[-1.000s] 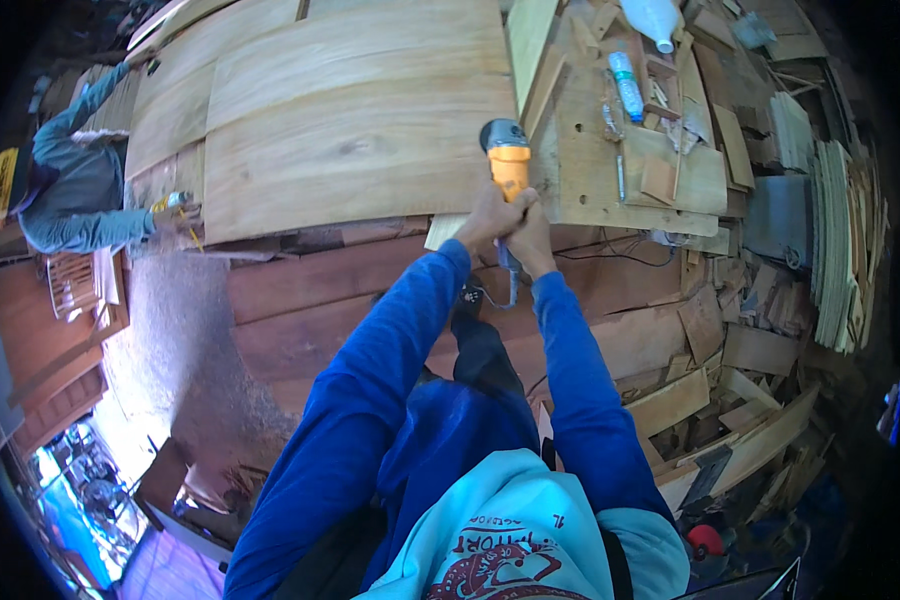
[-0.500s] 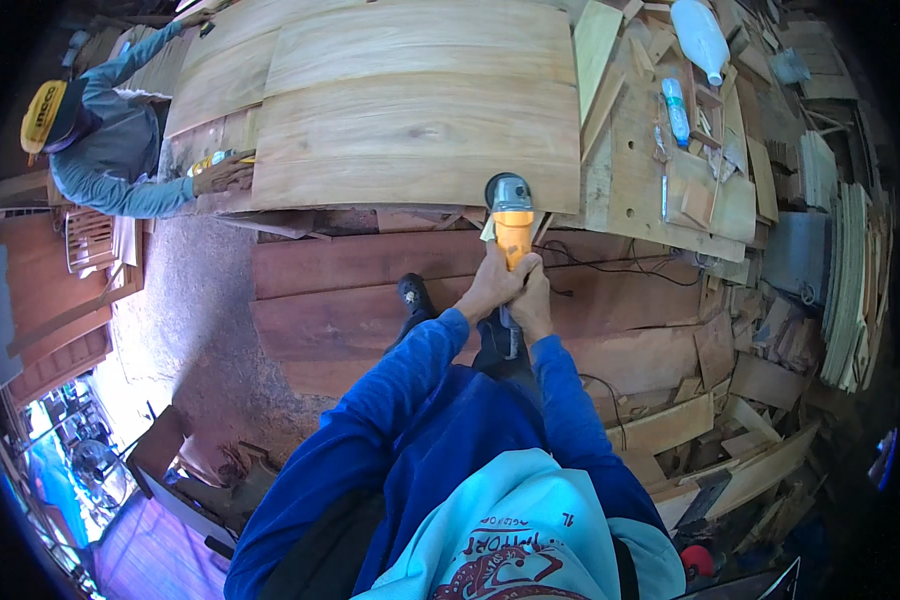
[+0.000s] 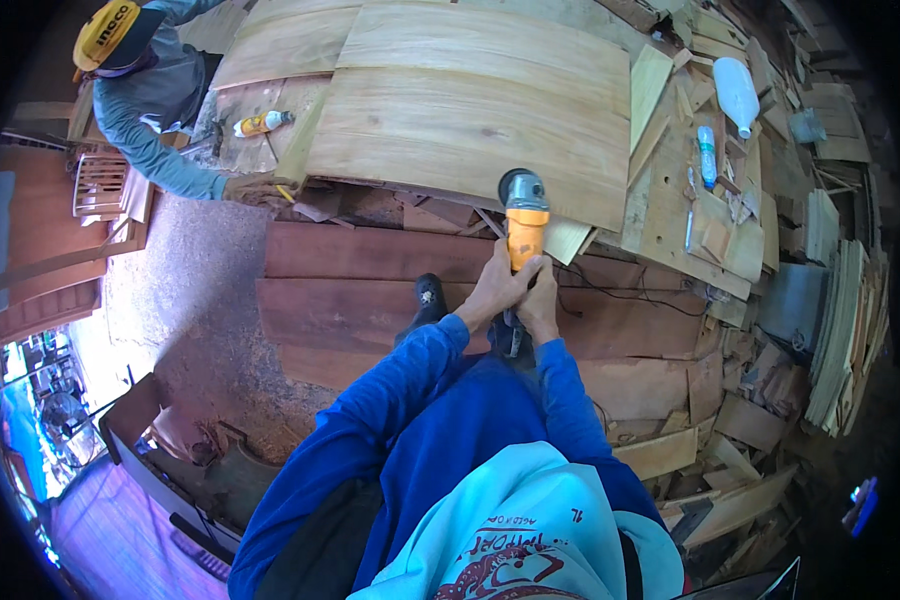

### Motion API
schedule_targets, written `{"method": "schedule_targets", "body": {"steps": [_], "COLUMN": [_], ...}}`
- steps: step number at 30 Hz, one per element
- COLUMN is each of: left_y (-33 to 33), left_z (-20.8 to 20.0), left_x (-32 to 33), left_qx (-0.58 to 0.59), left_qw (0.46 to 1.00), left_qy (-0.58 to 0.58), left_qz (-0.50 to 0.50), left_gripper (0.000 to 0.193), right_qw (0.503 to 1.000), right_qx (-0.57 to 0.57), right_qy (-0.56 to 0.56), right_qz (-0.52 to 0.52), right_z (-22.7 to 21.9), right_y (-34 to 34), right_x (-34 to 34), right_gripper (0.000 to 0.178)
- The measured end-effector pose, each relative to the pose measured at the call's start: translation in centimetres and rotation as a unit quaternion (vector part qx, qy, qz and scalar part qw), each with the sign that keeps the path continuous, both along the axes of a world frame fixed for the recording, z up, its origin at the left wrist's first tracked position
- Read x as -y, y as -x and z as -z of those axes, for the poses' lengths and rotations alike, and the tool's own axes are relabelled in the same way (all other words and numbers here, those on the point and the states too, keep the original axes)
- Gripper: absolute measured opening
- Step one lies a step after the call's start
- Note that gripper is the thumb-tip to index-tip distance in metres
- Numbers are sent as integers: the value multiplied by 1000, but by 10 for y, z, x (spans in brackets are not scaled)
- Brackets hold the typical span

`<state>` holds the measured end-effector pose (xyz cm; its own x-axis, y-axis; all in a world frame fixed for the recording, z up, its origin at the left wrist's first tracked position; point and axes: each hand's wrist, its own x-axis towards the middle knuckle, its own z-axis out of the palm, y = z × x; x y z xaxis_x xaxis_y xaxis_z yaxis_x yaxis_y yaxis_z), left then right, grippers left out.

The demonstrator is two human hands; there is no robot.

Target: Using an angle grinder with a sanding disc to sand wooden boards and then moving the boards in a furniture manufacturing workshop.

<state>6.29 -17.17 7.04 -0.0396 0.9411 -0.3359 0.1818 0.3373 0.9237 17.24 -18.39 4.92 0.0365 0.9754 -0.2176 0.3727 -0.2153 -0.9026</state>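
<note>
- Nearest, the person wears a light-blue cloth [image 3: 560,495] with dark red print over blue long sleeves [image 3: 370,400], both forearms reaching forward and meeting in front of the body
- The right hand [image 3: 538,302] has its grip clamped on the rear part of an angle grinder [image 3: 527,235], close against the other hand
- The left hand [image 3: 494,284] has its grip clamped too, fingers wrapped on the tool just behind its orange casing
- The grinder points away from the person, its grey head and dark round guard overlapping the near edge of a broad wood sheet [image 3: 470,120]; whether the two touch cannot be told
- Below the hands a dark shoe [image 3: 428,292] stands by reddish-brown boards [image 3: 360,325], and a black cable [image 3: 635,295] curves to the right of the tool
- Beyond, the sheet lies on a counter [image 3: 675,225], with pale wood offcuts [image 3: 650,90] beside it on the right
- Farther right lie a blue-tinted bottle [image 3: 707,158] and a larger whitish bottle [image 3: 736,95]
- At far left a co-worker [image 3: 160,130] in a grey-blue top leans over the counter, one hand at its edge near a yellow bottle [image 3: 260,123] lying on its side
</note>
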Motion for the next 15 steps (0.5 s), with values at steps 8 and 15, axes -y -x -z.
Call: {"method": "schedule_targets", "body": {"steps": [8, 15], "left_y": [-11, -38], "left_z": [-53, -83], "left_x": [42, 39], "left_qx": [17, 9], "left_qw": [958, 906], "left_qy": [-212, -299], "left_qz": [194, 299], "left_gripper": [53, 51], "right_qw": [951, 868], "right_qx": [-148, -302], "right_qy": [-5, 0], "right_qz": [270, 394], "right_z": [-36, -66], "right_y": [-49, -85], "right_x": [18, 22], "right_gripper": [35, 20]}}
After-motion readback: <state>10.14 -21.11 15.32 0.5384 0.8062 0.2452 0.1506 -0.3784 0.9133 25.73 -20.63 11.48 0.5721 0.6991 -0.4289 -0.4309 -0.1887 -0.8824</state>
